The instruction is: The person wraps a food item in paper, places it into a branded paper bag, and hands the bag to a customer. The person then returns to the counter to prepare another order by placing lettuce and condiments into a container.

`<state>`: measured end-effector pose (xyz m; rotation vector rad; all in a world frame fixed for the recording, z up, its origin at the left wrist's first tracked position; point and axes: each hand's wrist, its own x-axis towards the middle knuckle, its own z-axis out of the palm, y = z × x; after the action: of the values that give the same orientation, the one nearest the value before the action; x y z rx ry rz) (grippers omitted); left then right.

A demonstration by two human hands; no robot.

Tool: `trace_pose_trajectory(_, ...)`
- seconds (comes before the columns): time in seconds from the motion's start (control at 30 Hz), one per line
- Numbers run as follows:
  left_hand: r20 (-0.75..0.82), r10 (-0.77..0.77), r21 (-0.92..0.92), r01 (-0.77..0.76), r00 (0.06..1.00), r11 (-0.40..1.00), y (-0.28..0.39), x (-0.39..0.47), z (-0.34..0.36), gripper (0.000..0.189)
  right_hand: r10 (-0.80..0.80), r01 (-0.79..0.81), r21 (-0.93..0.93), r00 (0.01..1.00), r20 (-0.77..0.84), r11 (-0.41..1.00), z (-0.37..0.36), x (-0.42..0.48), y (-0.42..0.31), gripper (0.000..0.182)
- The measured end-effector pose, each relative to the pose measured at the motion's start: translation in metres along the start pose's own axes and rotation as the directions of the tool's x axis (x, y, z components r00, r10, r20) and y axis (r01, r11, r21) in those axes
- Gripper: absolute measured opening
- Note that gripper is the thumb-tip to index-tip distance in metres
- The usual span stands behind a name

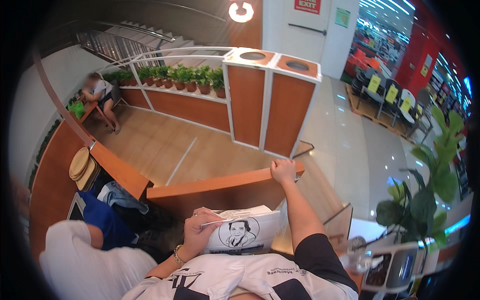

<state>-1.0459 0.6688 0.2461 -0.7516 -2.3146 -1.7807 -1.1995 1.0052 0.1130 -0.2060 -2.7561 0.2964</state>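
Note:
My left hand [202, 228], with a ring and a wristwatch, grips the top edge of a white paper bag [243, 234] with a line-drawn portrait and printed writing, held against my shirt. Its fingers are bent over the bag's folded rim. My right arm reaches forward, and my right hand [284, 171] is closed over the top edge of a wooden half-height gate panel [217, 183], near its right end. To my left stands another person in a white top [101, 270], close beside me.
A wooden counter [120, 170] runs at the left, beside round wooden trays [79, 164]. Beyond the panel stand a two-hole bin cabinet [270, 105] and potted plants [187, 78]. A seated person [100, 92] is far left. A leafy plant [423, 195] rises at the right.

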Motion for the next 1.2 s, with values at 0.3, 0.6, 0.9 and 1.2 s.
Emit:
trace_pose_trajectory(0.3,-0.031,0.196,0.131,-0.190,0.980,0.973,-0.048,0.171,0.004,0.011,-0.285,0.295,0.087,0.951,-0.117,0.951,0.075,0.158,0.002,0.032)
trace_pose_trajectory(0.6,-0.465,0.061,0.215,0.046,0.883,0.976,-0.073,0.244,0.033,0.015,-0.603,0.600,0.097,0.758,0.247,0.794,0.121,0.255,-0.035,0.026)
trace_pose_trajectory(0.9,-0.907,0.232,0.375,0.423,0.351,0.825,-0.044,0.291,0.126,0.013,-0.947,0.734,0.609,0.149,0.285,0.299,0.098,0.345,-0.009,0.059)
trace_pose_trajectory(1.2,-0.908,0.417,0.254,0.737,-0.041,0.626,0.021,0.250,0.216,0.008,-0.828,0.619,0.781,-0.481,0.290,-0.086,0.022,0.298,0.034,0.071)
